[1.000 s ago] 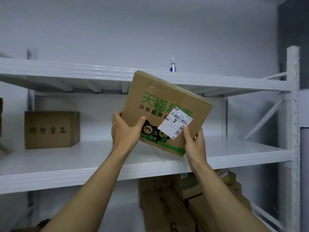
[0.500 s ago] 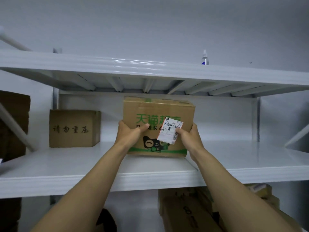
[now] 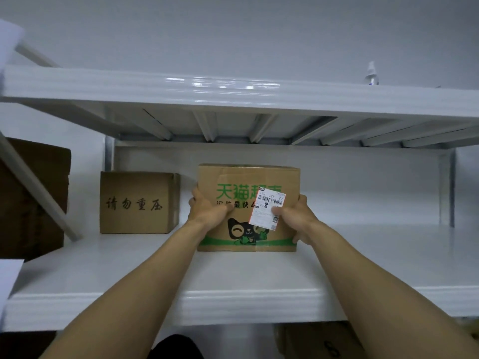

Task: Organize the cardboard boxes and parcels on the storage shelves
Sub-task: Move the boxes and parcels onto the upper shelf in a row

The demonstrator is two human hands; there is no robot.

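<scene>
The printed box (image 3: pixel 234 177), brown card with green lettering and a cat emblem, sits square and upright on the middle shelf (image 3: pixel 233 275), its base apparently flat on the board and set well back from the front lip. The left hand (image 3: pixel 207 212) clasps its 9 o'clock edge and the right hand (image 3: pixel 295 218) its 3 o'clock edge. On each side the fingers (image 3: pixel 194 200) curl round the corner onto the side wall while the thumb presses on the front face, so both hands are closed on the box. That two-sided grip suits steering it, probably to push it deeper or slide it sideways without tipping it. The white shipping label (image 3: pixel 267 211) faces outward, likely so it can be read from the aisle, though the right thumb lies over its lower edge. At 9 o'clock from the printed box stands a plain box (image 3: pixel 137 203) with black characters, near but apart, its front facing the same way; closing that gap would make a neat row. Further toward 9 o'clock a darker box (image 3: pixel 33 198) sits behind a slanted brace (image 3: pixel 33 187). On the upper shelf (image 3: pixel 233 92), at 2 o'clock, stands a small spray bottle (image 3: pixel 371 75). More cartons (image 3: pixel 318 343) show below at 5 o'clock.
</scene>
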